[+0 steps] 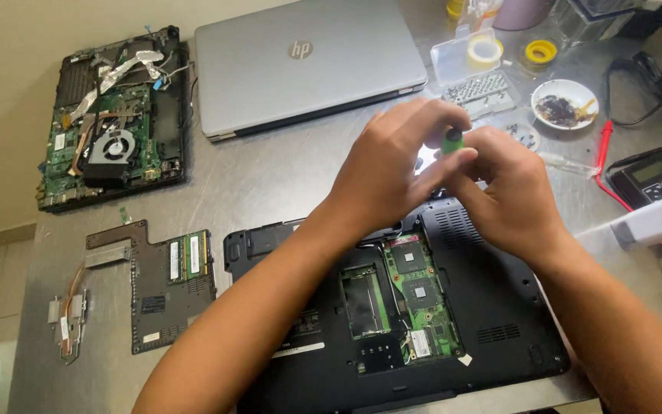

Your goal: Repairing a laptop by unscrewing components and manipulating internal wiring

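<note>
Two hands met over an opened black laptop on the steel tabletop, the left hand and right hand both closed around a green-handled screwdriver above the machine's rear edge. Beside the laptop lay its removed cover panel and a copper heat sink. Beyond it sat a closed silver laptop, a stripped chassis with fan and a screwdriver bit case.

Brushed metal table — dull sheen; black laptop base matt plastic; silver laptop smooth satin.
</note>
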